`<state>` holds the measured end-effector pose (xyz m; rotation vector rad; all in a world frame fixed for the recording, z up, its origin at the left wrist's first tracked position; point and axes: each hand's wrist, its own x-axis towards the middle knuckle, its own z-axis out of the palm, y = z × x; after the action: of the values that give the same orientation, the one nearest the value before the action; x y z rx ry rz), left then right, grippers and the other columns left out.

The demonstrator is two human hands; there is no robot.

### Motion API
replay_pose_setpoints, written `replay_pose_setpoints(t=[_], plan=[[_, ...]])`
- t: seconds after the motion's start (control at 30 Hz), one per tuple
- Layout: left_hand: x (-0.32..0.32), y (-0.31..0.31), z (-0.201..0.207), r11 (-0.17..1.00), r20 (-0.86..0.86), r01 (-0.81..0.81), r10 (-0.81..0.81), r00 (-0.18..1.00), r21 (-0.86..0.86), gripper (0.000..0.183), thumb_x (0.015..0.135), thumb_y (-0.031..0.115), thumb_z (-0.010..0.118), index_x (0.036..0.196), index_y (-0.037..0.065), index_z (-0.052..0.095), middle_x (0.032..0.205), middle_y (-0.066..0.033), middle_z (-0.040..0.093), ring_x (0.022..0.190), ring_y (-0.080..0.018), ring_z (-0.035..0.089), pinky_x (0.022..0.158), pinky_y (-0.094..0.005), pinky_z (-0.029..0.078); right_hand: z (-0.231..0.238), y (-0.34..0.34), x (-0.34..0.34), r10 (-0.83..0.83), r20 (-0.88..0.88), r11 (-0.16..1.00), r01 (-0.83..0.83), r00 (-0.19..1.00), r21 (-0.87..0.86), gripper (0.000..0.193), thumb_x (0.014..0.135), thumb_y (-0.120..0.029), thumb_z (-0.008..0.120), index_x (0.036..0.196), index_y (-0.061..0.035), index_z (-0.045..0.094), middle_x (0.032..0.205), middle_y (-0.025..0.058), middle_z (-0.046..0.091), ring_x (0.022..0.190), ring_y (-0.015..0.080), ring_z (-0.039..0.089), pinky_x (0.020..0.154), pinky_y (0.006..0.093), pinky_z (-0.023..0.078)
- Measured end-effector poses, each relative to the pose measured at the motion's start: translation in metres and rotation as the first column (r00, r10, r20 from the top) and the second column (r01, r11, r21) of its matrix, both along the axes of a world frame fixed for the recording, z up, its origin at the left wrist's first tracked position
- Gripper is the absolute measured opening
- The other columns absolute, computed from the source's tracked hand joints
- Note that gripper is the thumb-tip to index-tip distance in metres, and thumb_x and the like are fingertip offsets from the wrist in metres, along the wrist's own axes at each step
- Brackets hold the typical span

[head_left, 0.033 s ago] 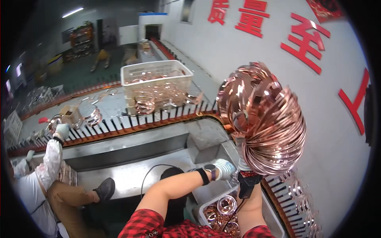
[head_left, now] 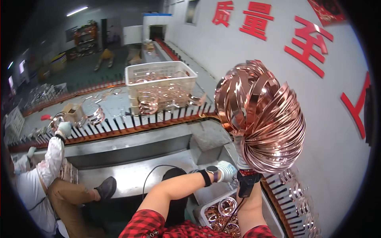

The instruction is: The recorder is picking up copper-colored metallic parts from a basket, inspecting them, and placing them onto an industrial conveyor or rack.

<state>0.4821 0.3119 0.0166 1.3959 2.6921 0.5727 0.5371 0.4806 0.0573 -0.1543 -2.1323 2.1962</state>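
Wall (head_left: 332, 158) behind; mostly hidden right hand (head_left: 242, 163) holds copper rings (head_left: 274, 139); left hand (head_left: 227, 171) cannot tell.

Head-worn fisheye, wide view, facing forward, downward

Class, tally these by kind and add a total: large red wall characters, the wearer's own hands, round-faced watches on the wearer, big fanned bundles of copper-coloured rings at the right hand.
Red wall characters: 4
Hands, left hand and right hand: 2
Watch: 1
Bundle of copper-coloured rings: 1
Total: 8
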Motion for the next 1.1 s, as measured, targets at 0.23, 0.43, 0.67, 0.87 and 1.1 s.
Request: replay_pose_setpoints(t=[0.23, 0.43, 0.67, 0.87, 1.1], plan=[[-0.002, -0.01, -0.05, 0.996, -0.066, -0.074, 0.077, 0.995, 0.051, 0.019, 0.074, 0.018, 0.068, 0.088, 0.009, 0.077, 0.087, -0.0168, 0.073, 0.081, -0.0327, 0.072, 0.067, -0.0429, 0.056, -0.008, -0.063, 0.0, 0.166, 0.051, 0.986, -0.165, 0.985, -0.02, 0.059, 0.098, -0.036, 0.051, 0.147, -0.0063, 0.038, 0.144, 0.0162, 0.047, 0.129, 0.0293, 0.05, 0.109, 0.0423, 0.043], [0.01, -0.033, 0.007, 0.973, -0.041, -0.017, 0.008, 0.999, -0.232, 0.02, 0.072, 0.02, 0.065, 0.084, 0.009, 0.076, 0.083, -0.0157, 0.073, 0.077, -0.0343, 0.072, 0.065, -0.0451, 0.057, 0.018, -0.038, 0.048, 0.142, -0.033, 0.987, -0.144, 0.989, -0.067, 0.059, 0.097, -0.035, 0.052, 0.147, -0.0061, 0.038, 0.143, 0.0163, 0.047, 0.129, 0.0293, 0.05, 0.109, 0.0421, 0.043], [-0.031, -0.001, 0.034, 0.978, 0.078, 0.018, -0.001, 0.997, -0.207, 0.038, 0.082, 0.031, 0.063, 0.108, 0.005, 0.071, 0.105, -0.0221, 0.07, 0.1, -0.0368, 0.068, 0.086, -0.0446, 0.054, 0.068, 0.088, 0.234, -0.406, -0.221, 0.914, 0.393, 0.887, -0.102, 0.059, 0.097, -0.035, 0.053, 0.147, -0.0058, 0.038, 0.143, 0.0164, 0.047, 0.128, 0.0292, 0.05, 0.109, 0.0419, 0.043], [-0.075, 0.043, 0.029, 0.998, 0.245, -0.025, 0.037, 0.969, -0.054, 0.044, 0.084, 0.036, 0.071, 0.114, 0.004, 0.069, 0.105, -0.0212, 0.071, 0.1, -0.035, 0.067, 0.09, -0.0409, 0.052, 0.085, 0.162, 0.334, -0.743, -0.168, 0.662, 0.749, 0.648, -0.04, 0.059, 0.097, -0.034, 0.053, 0.146, -0.0056, 0.038, 0.143, 0.0166, 0.047, 0.128, 0.0292, 0.051, 0.109, 0.0417, 0.043], [-0.085, 0.066, 0.031, 0.998, 0.444, 0.018, -0.04, 0.895, 0.052, 0.033, 0.086, 0.026, 0.073, 0.112, 0.006, 0.07, 0.104, -0.0142, 0.073, 0.095, -0.0259, 0.069, 0.086, -0.0357, 0.053, 0.01, 0.133, 0.317, -0.592, 0.178, 0.804, 0.593, 0.786, 0.052, 0.059, 0.097, -0.034, 0.054, 0.146, -0.0054, 0.038, 0.142, 0.0167, 0.048, 0.128, 0.0292, 0.051, 0.108, 0.0414, 0.043]])
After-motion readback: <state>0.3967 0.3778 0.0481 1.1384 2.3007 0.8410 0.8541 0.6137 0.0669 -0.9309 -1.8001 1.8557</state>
